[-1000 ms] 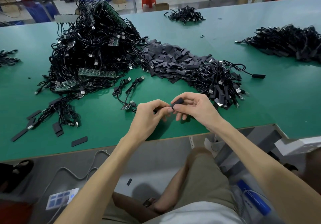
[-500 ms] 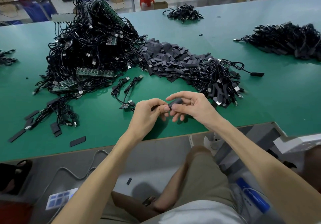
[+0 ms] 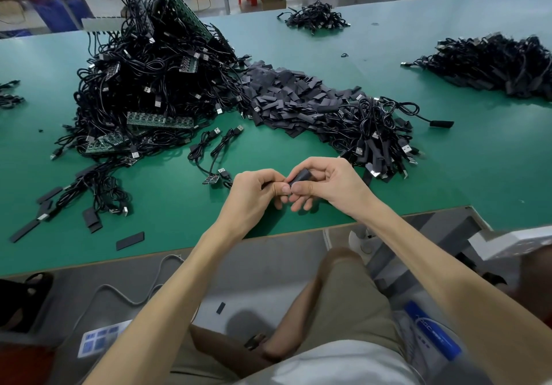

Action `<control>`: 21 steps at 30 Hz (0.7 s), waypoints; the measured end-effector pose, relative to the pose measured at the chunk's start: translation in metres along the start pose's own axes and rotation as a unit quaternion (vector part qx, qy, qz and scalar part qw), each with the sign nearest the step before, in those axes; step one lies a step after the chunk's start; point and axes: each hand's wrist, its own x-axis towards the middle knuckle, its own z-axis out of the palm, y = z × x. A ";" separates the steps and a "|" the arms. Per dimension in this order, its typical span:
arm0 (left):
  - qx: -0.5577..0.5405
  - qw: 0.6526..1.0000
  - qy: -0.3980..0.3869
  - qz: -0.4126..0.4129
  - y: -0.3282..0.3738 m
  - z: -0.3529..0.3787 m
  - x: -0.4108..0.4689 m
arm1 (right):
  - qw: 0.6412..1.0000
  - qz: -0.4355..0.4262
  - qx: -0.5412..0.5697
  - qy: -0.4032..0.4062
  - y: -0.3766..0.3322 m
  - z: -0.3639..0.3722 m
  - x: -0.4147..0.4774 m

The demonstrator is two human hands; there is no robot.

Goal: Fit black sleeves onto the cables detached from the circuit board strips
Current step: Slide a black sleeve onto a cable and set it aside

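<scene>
Sleeve [image 3: 301,175] nearer left hand [image 3: 254,193], cable heaps [image 3: 149,86] beyond

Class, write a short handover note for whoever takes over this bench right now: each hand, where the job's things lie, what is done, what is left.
Left hand: pinches a cable end, mostly hidden in its grip.
Right hand: holds a black sleeve, its mouth at the left fingertips.
On the green table: tangle of cables with circuit board strips at left; loose sleeves in the middle; sleeved cables right of the hands.
Done: that sleeved heap.
Left: seat this sleeve, then work through the tangle.
</scene>
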 end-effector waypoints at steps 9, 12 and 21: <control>0.035 0.999 0.010 0.028 -0.004 0.000 0.000 | 1.000 -0.008 0.002 0.012 -0.001 0.000 0.000; 0.063 0.996 0.018 0.059 -0.003 0.000 -0.001 | 0.999 -0.011 0.002 0.033 0.000 -0.002 0.001; 0.202 0.969 0.088 0.111 -0.001 0.004 0.003 | 0.984 -0.030 0.104 0.143 -0.001 -0.009 0.001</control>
